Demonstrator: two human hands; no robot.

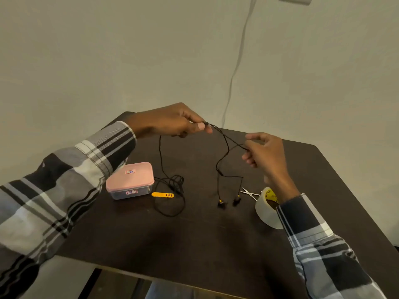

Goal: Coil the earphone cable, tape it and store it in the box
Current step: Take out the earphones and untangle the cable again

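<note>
Both the left hand (172, 123) and the right hand (262, 151) pinch the earphone cable (226, 147) (thin, limp, tangles easily); better to grip it near the earbuds (228, 201).

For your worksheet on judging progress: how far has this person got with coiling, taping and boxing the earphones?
Nothing is finished yet. Both hands hold the cable up: left hand pinching one part, right hand another, earbuds dangling, the rest lying loose on the table. Coiling has barely begun. Still left: taping from the tape roll, with scissors beside it, then opening the closed box.
</note>
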